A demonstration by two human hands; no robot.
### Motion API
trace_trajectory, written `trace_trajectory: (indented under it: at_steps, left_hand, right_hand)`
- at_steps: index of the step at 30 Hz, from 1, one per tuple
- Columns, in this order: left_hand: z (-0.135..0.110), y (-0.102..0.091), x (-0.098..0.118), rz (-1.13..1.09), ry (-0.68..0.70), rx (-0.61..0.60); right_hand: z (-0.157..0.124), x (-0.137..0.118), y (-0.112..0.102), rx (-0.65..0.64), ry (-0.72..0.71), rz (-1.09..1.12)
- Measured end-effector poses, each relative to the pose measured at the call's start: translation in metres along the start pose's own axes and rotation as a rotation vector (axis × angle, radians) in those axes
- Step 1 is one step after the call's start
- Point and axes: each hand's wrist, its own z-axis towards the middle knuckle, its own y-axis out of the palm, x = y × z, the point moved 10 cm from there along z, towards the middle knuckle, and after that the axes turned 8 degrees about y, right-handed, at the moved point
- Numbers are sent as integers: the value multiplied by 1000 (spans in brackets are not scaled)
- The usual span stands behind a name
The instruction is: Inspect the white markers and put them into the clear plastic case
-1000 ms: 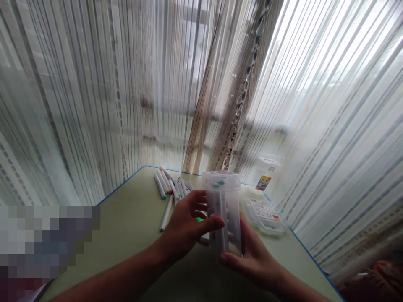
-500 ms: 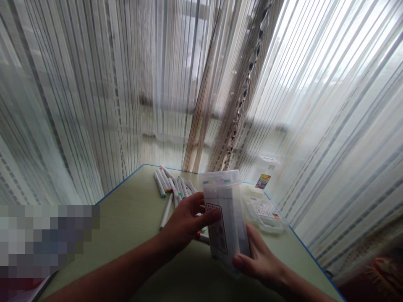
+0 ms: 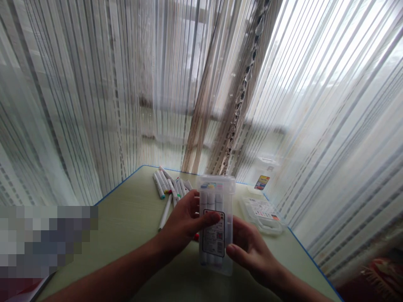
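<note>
A clear plastic marker case (image 3: 217, 251) stands upright between my hands, its lid on top. Several white markers with coloured ends show through its wall, and a printed label (image 3: 214, 243) is on the front. My left hand (image 3: 192, 218) grips the case from the left, thumb across the label and fingers behind. My right hand (image 3: 250, 247) is at the right side, with its thumb at the lower edge and its fingers partly hidden behind the case. Loose white markers (image 3: 165, 184) lie in a pile behind my left hand; a red-ended one is partly covered.
On the right of the green table (image 3: 126, 226) lies a flat clear plastic case (image 3: 262, 216) with a handle. Behind it stands a clear container (image 3: 267, 167) with a coloured sticker (image 3: 262, 182). String curtains (image 3: 132, 105) hang along the table's far edges.
The case has turned so its labelled face points toward me, and its tilt has straightened. My right hand's grip has shifted along the right side. The loose markers have stayed put.
</note>
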Motion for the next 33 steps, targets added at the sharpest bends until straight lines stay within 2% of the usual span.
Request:
trace_trajectory:
  at_steps: [5, 10, 14, 20, 26, 33]
  left_hand:
    - [0, -4, 4, 31, 22, 54]
    - [2, 2, 9, -18, 35, -34]
    - [3, 1, 12, -33, 63, -28]
    - [3, -4, 9, 9, 52, 24]
    - [4, -9, 2, 49, 32, 27]
    - [2, 8, 3, -64, 38, -83]
  right_hand:
    - [-2, -1, -2, 20, -14, 58]
    - [-2, -8, -3, 26, -54, 61]
    - [-1, -10, -6, 35, -89, 64]
    - [2, -6, -15, 87, -87, 46]
    - [-1, -9, -15, 102, -59, -6]
    - [-6, 0, -17, 88, -20, -7]
